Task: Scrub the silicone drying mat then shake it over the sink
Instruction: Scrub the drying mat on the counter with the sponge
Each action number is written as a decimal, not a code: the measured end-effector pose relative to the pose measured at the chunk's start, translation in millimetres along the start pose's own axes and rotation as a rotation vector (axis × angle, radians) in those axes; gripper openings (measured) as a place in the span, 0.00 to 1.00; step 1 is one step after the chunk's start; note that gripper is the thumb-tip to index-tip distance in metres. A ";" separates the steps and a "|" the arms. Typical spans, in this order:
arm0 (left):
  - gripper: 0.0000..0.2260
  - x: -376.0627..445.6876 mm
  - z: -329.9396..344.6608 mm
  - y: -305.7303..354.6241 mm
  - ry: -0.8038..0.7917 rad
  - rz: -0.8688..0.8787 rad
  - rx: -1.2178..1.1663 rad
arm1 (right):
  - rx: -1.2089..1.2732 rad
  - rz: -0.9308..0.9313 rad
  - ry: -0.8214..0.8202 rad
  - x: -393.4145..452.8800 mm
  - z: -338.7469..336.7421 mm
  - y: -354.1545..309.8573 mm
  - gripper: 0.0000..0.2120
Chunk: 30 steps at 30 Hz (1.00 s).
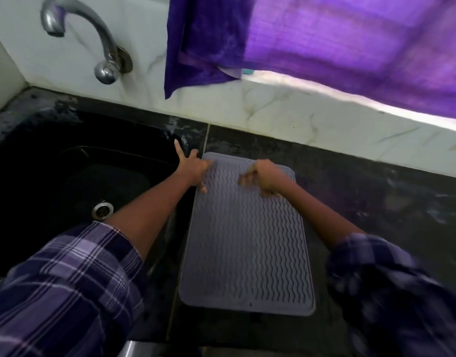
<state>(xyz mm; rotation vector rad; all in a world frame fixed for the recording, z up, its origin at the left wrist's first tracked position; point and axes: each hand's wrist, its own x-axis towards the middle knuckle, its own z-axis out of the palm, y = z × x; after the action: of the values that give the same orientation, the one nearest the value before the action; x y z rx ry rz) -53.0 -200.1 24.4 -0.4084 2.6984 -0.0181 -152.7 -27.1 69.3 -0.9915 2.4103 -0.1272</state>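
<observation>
A grey silicone drying mat (247,243) with wavy ridges lies flat on the dark counter, just right of the black sink (67,176). My left hand (193,167) rests at the mat's far left corner with its fingers spread, one pointing toward the sink's back rim. My right hand (264,177) hovers over the mat's far end, fingers curled loosely downward and slightly blurred. Neither hand holds anything that I can see. Both forearms come out of plaid sleeves.
A metal tap (103,47) sticks out of the white marble wall above the sink, whose drain (102,209) shows near its middle. A purple curtain (324,42) hangs over the window ledge behind the counter. Dark wet counter (376,202) stretches to the mat's right.
</observation>
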 end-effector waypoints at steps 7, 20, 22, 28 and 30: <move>0.47 31.3 10.3 3.5 -0.065 -0.055 0.177 | -0.281 0.081 0.106 78.5 51.0 -19.5 0.16; 0.41 28.4 -0.8 -11.9 -0.063 0.031 0.097 | 0.000 0.067 -0.215 -74.7 67.8 -20.0 0.10; 0.33 32.7 4.2 -20.5 -0.038 0.065 0.024 | 0.084 0.077 0.025 -20.8 38.3 -24.8 0.07; 0.12 51.1 15.4 -30.1 0.023 0.090 -0.009 | -0.109 0.241 0.232 102.1 42.5 -44.9 0.14; 0.10 54.8 16.9 -32.6 0.029 0.102 -0.035 | -0.158 0.267 0.227 92.7 56.2 -54.4 0.16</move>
<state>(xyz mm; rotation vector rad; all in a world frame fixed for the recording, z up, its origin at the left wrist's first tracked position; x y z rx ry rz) -85.0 -246.2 -10.3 -0.2830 2.7481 0.0523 -145.2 -123.3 -4.1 -0.7450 2.7722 0.0505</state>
